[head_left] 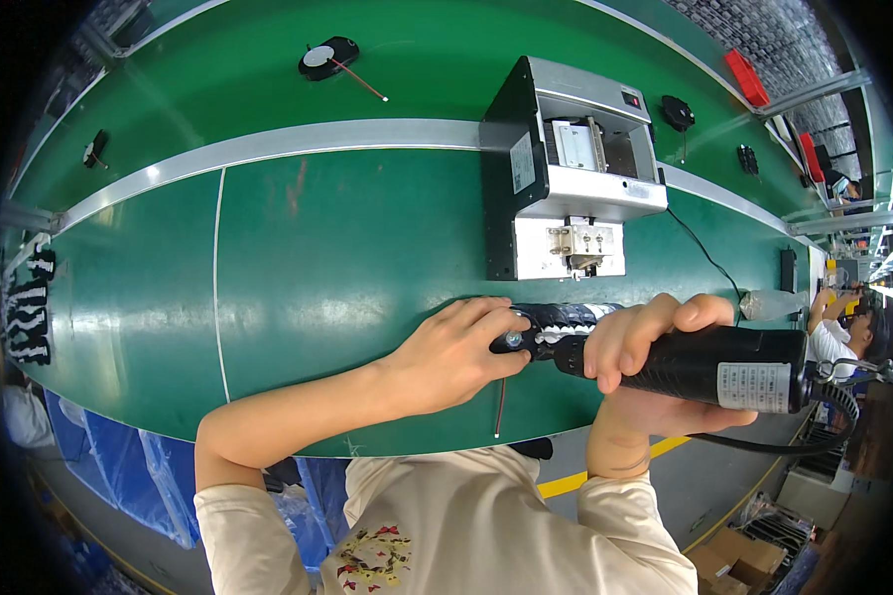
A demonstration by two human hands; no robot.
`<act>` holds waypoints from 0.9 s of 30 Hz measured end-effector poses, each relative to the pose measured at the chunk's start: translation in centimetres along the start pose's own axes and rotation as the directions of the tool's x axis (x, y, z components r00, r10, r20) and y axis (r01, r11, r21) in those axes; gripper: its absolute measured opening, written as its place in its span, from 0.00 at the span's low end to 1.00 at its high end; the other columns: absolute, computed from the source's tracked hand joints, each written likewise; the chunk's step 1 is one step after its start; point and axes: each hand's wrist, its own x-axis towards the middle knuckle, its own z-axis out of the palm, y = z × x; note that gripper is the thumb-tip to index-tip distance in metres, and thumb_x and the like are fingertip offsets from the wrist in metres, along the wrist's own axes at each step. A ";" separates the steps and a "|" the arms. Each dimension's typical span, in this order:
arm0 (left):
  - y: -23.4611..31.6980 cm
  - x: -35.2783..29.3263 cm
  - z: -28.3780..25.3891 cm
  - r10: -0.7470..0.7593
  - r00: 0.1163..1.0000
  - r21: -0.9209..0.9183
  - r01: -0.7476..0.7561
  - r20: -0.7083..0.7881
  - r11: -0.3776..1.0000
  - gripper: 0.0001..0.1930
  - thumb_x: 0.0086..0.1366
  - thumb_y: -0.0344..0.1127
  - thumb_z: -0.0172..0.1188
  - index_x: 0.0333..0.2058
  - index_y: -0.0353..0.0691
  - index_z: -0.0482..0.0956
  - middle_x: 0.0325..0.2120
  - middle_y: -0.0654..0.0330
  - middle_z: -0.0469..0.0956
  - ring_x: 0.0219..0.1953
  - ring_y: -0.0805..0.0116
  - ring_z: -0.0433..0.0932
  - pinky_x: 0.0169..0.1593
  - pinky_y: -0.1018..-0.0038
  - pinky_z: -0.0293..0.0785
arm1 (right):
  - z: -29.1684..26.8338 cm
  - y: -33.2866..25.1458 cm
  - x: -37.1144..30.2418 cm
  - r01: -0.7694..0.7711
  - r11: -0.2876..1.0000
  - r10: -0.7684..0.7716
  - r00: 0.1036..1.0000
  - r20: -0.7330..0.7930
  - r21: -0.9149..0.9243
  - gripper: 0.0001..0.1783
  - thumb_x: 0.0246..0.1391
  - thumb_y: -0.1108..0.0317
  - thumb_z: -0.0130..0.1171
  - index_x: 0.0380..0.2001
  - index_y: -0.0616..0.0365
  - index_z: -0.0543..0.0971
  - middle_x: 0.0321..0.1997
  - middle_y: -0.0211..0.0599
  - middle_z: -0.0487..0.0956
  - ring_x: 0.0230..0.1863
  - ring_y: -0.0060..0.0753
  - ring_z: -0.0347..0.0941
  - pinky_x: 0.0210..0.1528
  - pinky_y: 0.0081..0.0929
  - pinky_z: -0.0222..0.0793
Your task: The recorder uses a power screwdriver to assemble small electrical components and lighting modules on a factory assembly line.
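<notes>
My right hand point(637, 342) is wrapped round a black electric screwdriver point(700, 369), which lies nearly level with its tip end toward the left. A cord leaves its right end. My left hand point(437, 359) closes its fingers on a small black part point(512, 341) on the green bench. A thin red wire point(500, 407) hangs from beneath that hand toward the bench's near edge. The screwdriver's nose meets or nearly meets the black part; the exact contact is hidden. Just behind lies a row of black and white pieces point(571, 319), partly covered by my right hand.
A metal screw feeder point(595, 193) stands beyond my hands, its cable point(704, 243) running right. On the far green belt point(417, 59) lie several black parts, one with a red wire point(329, 58). A clear plastic bag point(772, 304) is at right. A co-worker point(835, 337) sits farther right.
</notes>
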 end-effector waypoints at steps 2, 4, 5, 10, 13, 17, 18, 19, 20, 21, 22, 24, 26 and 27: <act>0.0 0.0 0.0 0.000 1.000 0.005 0.000 0.004 1.000 0.12 0.55 0.33 0.65 0.40 0.49 0.85 0.49 0.57 0.75 0.56 0.51 0.74 0.55 0.59 0.76 | 0.1 0.3 -0.3 -0.018 1.000 0.018 1.000 -0.018 -0.002 0.46 0.53 0.24 0.50 0.50 0.59 0.65 0.25 0.41 0.71 0.16 0.35 0.71 0.17 0.32 0.68; 0.0 0.0 -0.1 0.002 1.000 0.006 -0.002 0.001 1.000 0.12 0.55 0.33 0.65 0.40 0.48 0.85 0.49 0.57 0.75 0.56 0.51 0.73 0.55 0.59 0.75 | 0.0 0.5 -0.5 -0.037 0.999 0.037 0.999 -0.024 -0.012 0.46 0.52 0.24 0.51 0.50 0.59 0.65 0.25 0.42 0.71 0.17 0.35 0.71 0.18 0.33 0.68; 0.0 0.0 -0.1 0.003 1.000 0.006 -0.003 -0.001 1.000 0.12 0.55 0.33 0.65 0.40 0.48 0.85 0.49 0.57 0.75 0.56 0.51 0.73 0.55 0.59 0.75 | -0.1 0.7 -0.6 -0.047 0.999 0.046 0.999 -0.021 -0.020 0.46 0.52 0.24 0.51 0.50 0.59 0.65 0.25 0.42 0.71 0.17 0.35 0.71 0.18 0.33 0.68; 0.0 0.1 -0.3 0.006 1.000 -0.010 -0.006 -0.004 1.000 0.12 0.53 0.32 0.64 0.38 0.48 0.85 0.49 0.58 0.74 0.56 0.52 0.72 0.56 0.60 0.75 | 0.6 0.6 -1.3 -0.032 0.996 0.033 0.999 0.014 -0.078 0.47 0.49 0.23 0.54 0.49 0.59 0.66 0.24 0.41 0.71 0.17 0.35 0.71 0.19 0.33 0.69; 0.1 0.0 -0.5 0.000 1.000 -0.020 0.000 -0.007 1.000 0.13 0.51 0.32 0.65 0.38 0.47 0.85 0.50 0.59 0.73 0.56 0.53 0.72 0.56 0.61 0.75 | 0.7 1.0 -1.6 0.060 0.985 -0.044 0.994 0.103 -0.161 0.45 0.49 0.24 0.56 0.46 0.58 0.67 0.24 0.40 0.71 0.17 0.36 0.72 0.19 0.34 0.71; 0.1 0.0 -0.7 0.006 1.000 -0.033 -0.006 0.007 0.999 0.14 0.48 0.31 0.66 0.37 0.47 0.85 0.50 0.59 0.72 0.57 0.52 0.71 0.56 0.60 0.75 | 0.2 1.0 -1.7 0.071 0.985 -0.037 0.978 0.208 -0.156 0.31 0.52 0.41 0.57 0.43 0.58 0.68 0.24 0.42 0.74 0.18 0.37 0.73 0.21 0.36 0.72; 0.1 0.0 -0.7 0.000 1.000 -0.039 0.001 0.017 0.999 0.15 0.48 0.31 0.67 0.38 0.46 0.85 0.50 0.58 0.72 0.57 0.51 0.71 0.57 0.59 0.75 | 0.3 0.9 -1.5 0.052 0.990 -0.022 0.976 0.215 -0.135 0.20 0.55 0.57 0.59 0.42 0.59 0.68 0.24 0.43 0.75 0.19 0.38 0.74 0.24 0.36 0.73; 0.1 0.0 -0.7 -0.007 1.000 -0.044 0.008 0.027 0.999 0.16 0.48 0.31 0.67 0.39 0.46 0.85 0.50 0.57 0.72 0.58 0.51 0.71 0.57 0.59 0.74 | 0.2 0.9 -1.5 0.042 0.992 -0.014 0.974 0.224 -0.119 0.15 0.57 0.65 0.60 0.42 0.60 0.69 0.24 0.44 0.76 0.20 0.38 0.74 0.25 0.36 0.73; 0.2 -0.1 -0.7 -0.014 0.999 -0.049 0.016 0.037 0.999 0.17 0.47 0.31 0.68 0.40 0.46 0.85 0.51 0.56 0.72 0.59 0.50 0.71 0.58 0.58 0.74 | 0.2 1.0 -1.4 0.032 0.994 -0.007 0.972 0.233 -0.103 0.12 0.58 0.73 0.61 0.41 0.61 0.69 0.25 0.45 0.76 0.20 0.39 0.74 0.27 0.37 0.73; 0.2 0.0 -0.7 -0.012 0.999 -0.055 0.014 0.032 0.998 0.17 0.47 0.31 0.68 0.39 0.46 0.85 0.51 0.56 0.71 0.58 0.50 0.71 0.57 0.58 0.74 | -0.1 1.2 -1.4 0.031 0.995 -0.007 0.970 0.244 -0.095 0.12 0.58 0.73 0.61 0.40 0.61 0.69 0.24 0.45 0.77 0.20 0.39 0.75 0.27 0.37 0.74; 0.2 0.1 -0.7 -0.010 1.000 -0.061 0.012 0.027 0.998 0.16 0.46 0.31 0.68 0.39 0.46 0.85 0.51 0.56 0.71 0.57 0.51 0.71 0.56 0.59 0.75 | -0.2 1.2 -1.5 0.030 0.995 -0.006 0.969 0.247 -0.096 0.12 0.57 0.73 0.62 0.40 0.62 0.69 0.24 0.46 0.77 0.20 0.39 0.75 0.27 0.37 0.74; 0.3 0.1 -0.8 -0.025 0.999 -0.083 0.027 0.023 0.996 0.16 0.46 0.31 0.67 0.38 0.45 0.85 0.52 0.55 0.70 0.54 0.51 0.72 0.55 0.60 0.75 | -0.1 1.3 -1.6 0.028 0.994 -0.001 0.969 0.249 -0.105 0.12 0.57 0.73 0.62 0.40 0.63 0.70 0.24 0.46 0.77 0.21 0.39 0.75 0.28 0.38 0.74; 0.5 0.2 -1.0 -0.057 0.998 -0.115 0.060 0.026 0.992 0.17 0.45 0.31 0.68 0.38 0.44 0.85 0.52 0.53 0.69 0.52 0.51 0.73 0.53 0.61 0.75 | -0.2 1.4 -1.7 0.018 0.995 0.007 0.969 0.246 -0.099 0.13 0.56 0.73 0.63 0.40 0.63 0.70 0.24 0.46 0.77 0.20 0.39 0.75 0.28 0.38 0.73; 0.6 0.3 -1.0 -0.055 0.998 -0.112 0.057 0.021 0.992 0.17 0.45 0.31 0.68 0.38 0.44 0.85 0.53 0.52 0.68 0.51 0.51 0.74 0.53 0.61 0.75 | -0.4 1.5 -1.6 0.012 0.996 0.010 0.969 0.245 -0.087 0.14 0.56 0.72 0.63 0.41 0.63 0.70 0.24 0.46 0.77 0.20 0.39 0.74 0.28 0.38 0.73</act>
